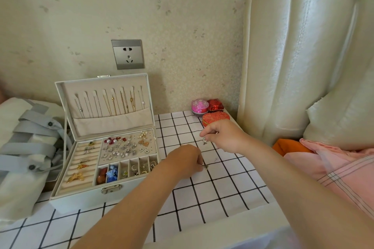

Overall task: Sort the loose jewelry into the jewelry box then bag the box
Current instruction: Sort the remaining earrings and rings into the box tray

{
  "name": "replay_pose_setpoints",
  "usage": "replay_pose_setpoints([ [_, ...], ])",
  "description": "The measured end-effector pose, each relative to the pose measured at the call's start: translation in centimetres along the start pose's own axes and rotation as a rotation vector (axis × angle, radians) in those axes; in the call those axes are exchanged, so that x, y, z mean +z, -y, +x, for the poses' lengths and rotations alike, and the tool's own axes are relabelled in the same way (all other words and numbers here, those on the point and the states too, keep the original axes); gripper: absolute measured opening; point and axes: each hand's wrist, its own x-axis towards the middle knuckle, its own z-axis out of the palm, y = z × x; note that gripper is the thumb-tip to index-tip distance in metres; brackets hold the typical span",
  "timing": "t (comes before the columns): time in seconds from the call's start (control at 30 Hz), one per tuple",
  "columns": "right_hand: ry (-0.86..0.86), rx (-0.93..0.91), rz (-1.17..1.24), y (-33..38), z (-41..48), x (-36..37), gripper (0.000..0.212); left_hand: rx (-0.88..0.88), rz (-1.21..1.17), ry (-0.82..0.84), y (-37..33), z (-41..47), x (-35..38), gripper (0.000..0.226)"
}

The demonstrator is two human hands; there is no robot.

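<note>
Looking down from the head view, the checked cloth covers the table surface.

1. Jewelry box: stands on the cloth at 9 o'clock of both hands, with its lid raised upright. Chains hang in a row inside the lid. The tray holds rings in padded rolls at its 9 o'clock side, earrings on a perforated panel at 12 o'clock, and mixed pieces in a row of small compartments at 6 o'clock.

2. Right hand: thumb and forefinger are pressed together, pinching a small silver piece that hangs just beneath the fingertips, over the cloth.

3. Left hand: lies at 7 o'clock of the right hand, near the front right corner of the box. Its fingers are curled, with the tips at a small dark-gold piece on the cloth. Whether the piece is pinched or only touched cannot be told.

4. Bag: white with grey straps, lying at 9 o'clock of the box and touching its side.

5. Three small cases at 12 o'clock of the right hand, by the wall: a pink round case, a red case and a red patterned case, set close together.

6. Wall socket: at 12 o'clock of the box lid.

7. Padded headboard at 3 o'clock, with pink fabric below it.
</note>
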Motion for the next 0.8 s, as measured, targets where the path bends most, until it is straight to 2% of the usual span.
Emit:
replay_pose_setpoints([
  [0.17, -0.020, -0.026, 0.033, 0.4, 0.0, -0.2, 0.015, 0.019, 0.005, -0.008, 0.0, -0.3, -1.2, 0.004],
  [0.47, -0.047, -0.128, 0.048, 4.4, -0.1, 0.7, 0.013, -0.054, -0.309, -0.190, 3.0, -3.8, -7.5, 0.012],
  [0.57, -0.015, -0.171, 0.041, 6.0, -0.1, 1.9, 0.012, -0.085, -0.356, -0.233, 4.6, -5.7, -8.9, 0.007],
  [0.8, 0.101, -0.222, 0.040, 9.4, -0.2, 4.7, 0.010, -0.123, -0.454, -0.221, 7.2, -8.5, -9.5, 0.001],
])
